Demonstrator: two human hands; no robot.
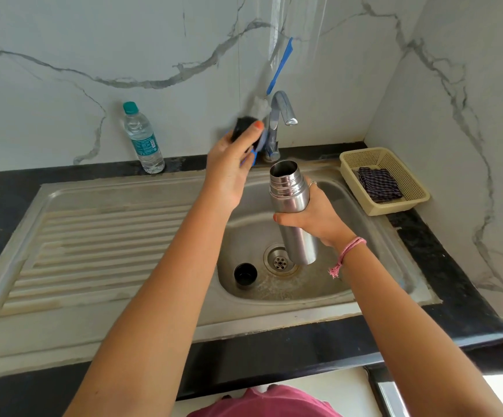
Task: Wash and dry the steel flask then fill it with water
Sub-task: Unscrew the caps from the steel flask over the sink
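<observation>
My right hand (319, 218) grips the steel flask (292, 206) around its middle and holds it over the sink basin (349, 206). The flask is nearly upright, its open mouth up and just below the tap (283, 112). My left hand (229, 167) is raised beside the tap and grips a blurred cleaning tool (245, 127) with a black part and a blue part. This tool is left of the flask's mouth and apart from it. The flask's black cap (245, 273) lies in the basin, left of the drain (280, 261).
No stream shows at the tap; the basin floor around the drain is wet. A plastic water bottle (143, 139) stands at the wall on the left. A cream basket (361, 158) holding a folded checked cloth (379, 183) sits right of the sink. The ribbed drainboard (93, 245) lies left.
</observation>
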